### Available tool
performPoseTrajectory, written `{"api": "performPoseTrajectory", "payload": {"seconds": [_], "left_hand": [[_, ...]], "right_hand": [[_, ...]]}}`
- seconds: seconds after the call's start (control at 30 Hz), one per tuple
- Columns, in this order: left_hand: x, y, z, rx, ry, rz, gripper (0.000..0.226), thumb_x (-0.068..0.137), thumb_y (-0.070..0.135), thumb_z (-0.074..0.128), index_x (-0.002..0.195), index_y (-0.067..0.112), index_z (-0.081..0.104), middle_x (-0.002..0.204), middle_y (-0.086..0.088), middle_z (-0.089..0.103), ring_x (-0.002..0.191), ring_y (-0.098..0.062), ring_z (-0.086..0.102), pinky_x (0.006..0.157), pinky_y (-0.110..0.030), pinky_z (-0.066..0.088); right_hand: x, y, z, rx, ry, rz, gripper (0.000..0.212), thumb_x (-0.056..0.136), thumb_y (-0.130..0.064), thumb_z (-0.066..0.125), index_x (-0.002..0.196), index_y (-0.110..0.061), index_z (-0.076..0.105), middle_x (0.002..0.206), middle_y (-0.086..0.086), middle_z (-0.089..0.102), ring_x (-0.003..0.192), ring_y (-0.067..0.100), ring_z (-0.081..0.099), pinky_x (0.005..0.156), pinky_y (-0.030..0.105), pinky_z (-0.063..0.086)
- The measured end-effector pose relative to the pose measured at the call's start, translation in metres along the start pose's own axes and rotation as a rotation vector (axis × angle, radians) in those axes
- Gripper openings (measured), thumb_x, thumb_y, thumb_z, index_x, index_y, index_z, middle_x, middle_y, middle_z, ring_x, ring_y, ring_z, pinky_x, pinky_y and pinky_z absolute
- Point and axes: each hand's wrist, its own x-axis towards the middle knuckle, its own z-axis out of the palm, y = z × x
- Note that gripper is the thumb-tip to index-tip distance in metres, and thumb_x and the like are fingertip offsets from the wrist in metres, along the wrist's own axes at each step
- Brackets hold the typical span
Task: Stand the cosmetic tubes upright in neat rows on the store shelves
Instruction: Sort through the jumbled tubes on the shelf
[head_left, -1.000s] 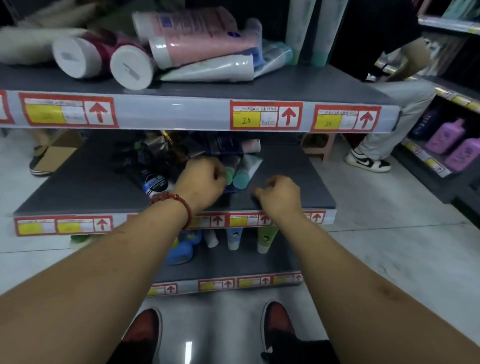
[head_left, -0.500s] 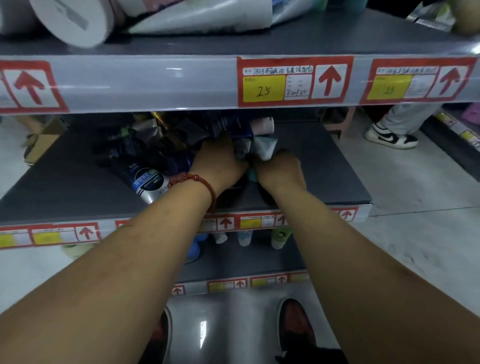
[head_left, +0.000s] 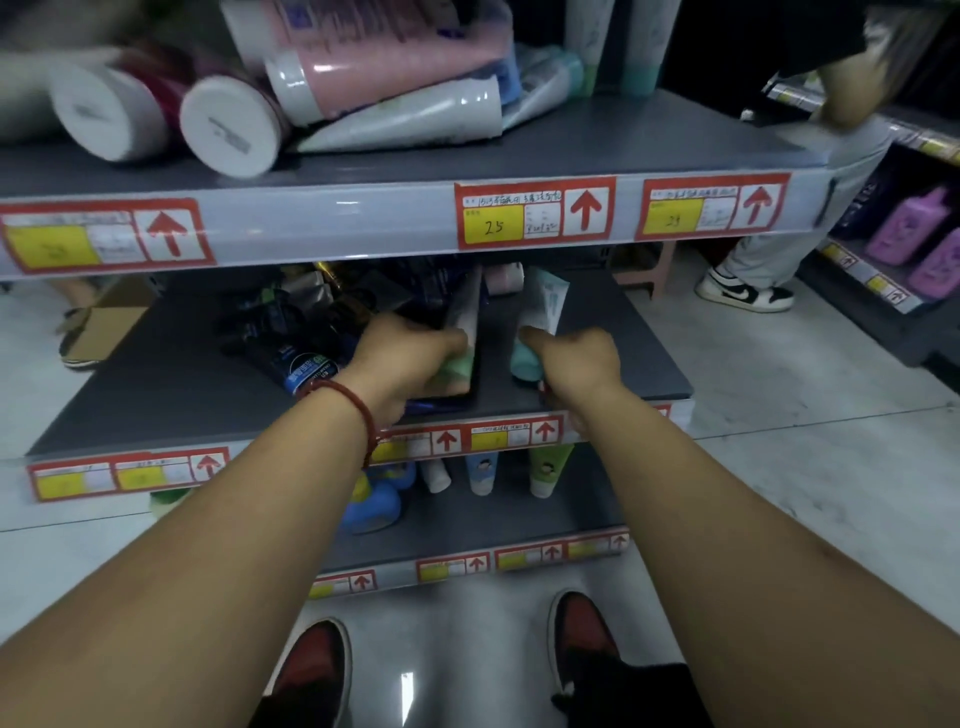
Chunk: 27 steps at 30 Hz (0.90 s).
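A green-capped tube (head_left: 464, 332) and a teal-capped tube (head_left: 543, 312) are at the front of the middle shelf (head_left: 156, 384), a small gap between them. The left grip (head_left: 410, 358) is curled round the lower end of the green one. The right grip (head_left: 574, 364) pinches the teal one near its cap. Both tubes point cap down and lean back, crimped ends tilted away. I cannot tell whether either cap is resting on the shelf.

That lean looks like the main risk. Let go now and each tube would probably tip backward, since a cap is a narrow foot. Something dark and flat lies under the left grip, and a tube stood on it would likely wobble.

Just left of that hand is a heap of dark tubes (head_left: 291, 332), all lying down. A blue-labelled tube (head_left: 309, 371) touches the wrist, so a careless sweep of the forearm could roll it toward the front lip.

On the top shelf (head_left: 623, 135), pink tubes (head_left: 363, 67) are stacked loosely near the edge. A knock from below might bring them down.
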Motion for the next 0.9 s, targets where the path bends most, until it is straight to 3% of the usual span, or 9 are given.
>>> {"api": "performPoseTrajectory", "payload": {"seconds": [0.1, 0.2, 0.3, 0.37, 0.47, 0.57, 0.63, 0.77, 0.9], "left_hand": [[-0.027, 0.004, 0.001, -0.312, -0.169, -0.133, 0.010, 0.091, -0.007, 0.059, 0.084, 0.000, 0.057, 0.097, -0.019, 0.057, 0.091, -0.031, 0.064, 0.072, -0.043, 0.064], [-0.044, -0.006, 0.003, -0.427, -0.239, -0.205, 0.015, 0.089, -0.011, 0.045, 0.084, 0.004, 0.047, 0.094, -0.017, 0.048, 0.086, -0.030, 0.060, 0.074, -0.042, 0.062], [-0.058, -0.019, 0.002, -0.445, -0.316, -0.264, 0.018, 0.084, 0.002, 0.044, 0.101, 0.002, 0.051, 0.089, -0.014, 0.054, 0.075, -0.022, 0.060, 0.060, -0.032, 0.058], [-0.070, -0.024, 0.000, -0.481, -0.355, -0.277, 0.025, 0.087, 0.013, 0.049, 0.109, 0.002, 0.053, 0.086, -0.014, 0.059, 0.072, -0.022, 0.062, 0.060, -0.033, 0.057], [-0.089, -0.031, -0.008, -0.527, -0.359, -0.225, 0.030, 0.093, 0.010, 0.051, 0.122, 0.003, 0.055, 0.091, -0.022, 0.068, 0.080, -0.032, 0.073, 0.076, -0.046, 0.061], [-0.110, -0.036, -0.021, -0.466, -0.359, -0.114, 0.033, 0.095, 0.004, 0.058, 0.128, -0.001, 0.055, 0.117, -0.027, 0.066, 0.105, -0.042, 0.070, 0.090, -0.063, 0.054], [-0.124, -0.037, -0.031, -0.339, -0.379, -0.037, 0.032, 0.095, 0.006, 0.061, 0.127, 0.003, 0.062, 0.122, -0.021, 0.069, 0.107, -0.036, 0.070, 0.090, -0.060, 0.056], [-0.153, -0.025, -0.042, -0.164, -0.342, 0.100, 0.030, 0.092, 0.011, 0.068, 0.122, 0.008, 0.068, 0.116, -0.010, 0.075, 0.103, -0.023, 0.073, 0.082, -0.035, 0.060], [-0.177, -0.002, -0.042, -0.137, -0.340, 0.193, 0.032, 0.088, 0.006, 0.071, 0.120, 0.003, 0.069, 0.115, -0.011, 0.075, 0.107, -0.028, 0.072, 0.092, -0.040, 0.058]], "right_hand": [[-0.017, -0.006, -0.005, 0.070, -0.075, 0.036, 0.039, 0.082, -0.036, 0.075, 0.085, 0.001, 0.066, 0.071, 0.018, 0.066, 0.046, 0.021, 0.057, 0.045, 0.026, 0.044], [-0.036, -0.008, -0.007, 0.065, -0.142, 0.040, 0.037, 0.084, -0.033, 0.075, 0.087, 0.004, 0.067, 0.075, 0.022, 0.069, 0.043, 0.020, 0.056, 0.047, 0.027, 0.048], [-0.053, -0.006, -0.008, 0.087, -0.203, 0.047, 0.039, 0.085, -0.029, 0.074, 0.093, 0.008, 0.065, 0.078, 0.023, 0.068, 0.038, 0.021, 0.055, 0.048, 0.031, 0.053], [-0.064, -0.006, -0.011, 0.094, -0.240, 0.056, 0.035, 0.087, -0.026, 0.074, 0.093, 0.007, 0.062, 0.084, 0.024, 0.069, 0.042, 0.026, 0.062, 0.051, 0.036, 0.059], [-0.082, -0.006, -0.021, 0.110, -0.271, 0.072, 0.025, 0.087, -0.017, 0.074, 0.084, -0.002, 0.054, 0.088, 0.025, 0.069, 0.056, 0.035, 0.070, 0.055, 0.042, 0.061], [-0.102, -0.007, -0.037, 0.072, -0.298, 0.066, 0.027, 0.087, -0.014, 0.074, 0.085, -0.007, 0.048, 0.090, 0.019, 0.066, 0.058, 0.035, 0.071, 0.059, 0.042, 0.062], [-0.115, -0.008, -0.049, 0.071, -0.320, 0.033, 0.028, 0.087, -0.011, 0.074, 0.084, -0.011, 0.046, 0.101, 0.016, 0.066, 0.072, 0.038, 0.074, 0.070, 0.046, 0.062], [-0.140, -0.015, -0.074, 0.042, -0.328, -0.059, 0.035, 0.083, -0.008, 0.077, 0.104, -0.004, 0.049, 0.107, 0.011, 0.066, 0.078, 0.032, 0.075, 0.068, 0.048, 0.063], [-0.161, -0.032, -0.101, 0.018, -0.354, -0.168, 0.032, 0.084, -0.008, 0.076, 0.108, -0.007, 0.055, 0.102, 0.009, 0.073, 0.080, 0.029, 0.075, 0.072, 0.051, 0.062]]}}
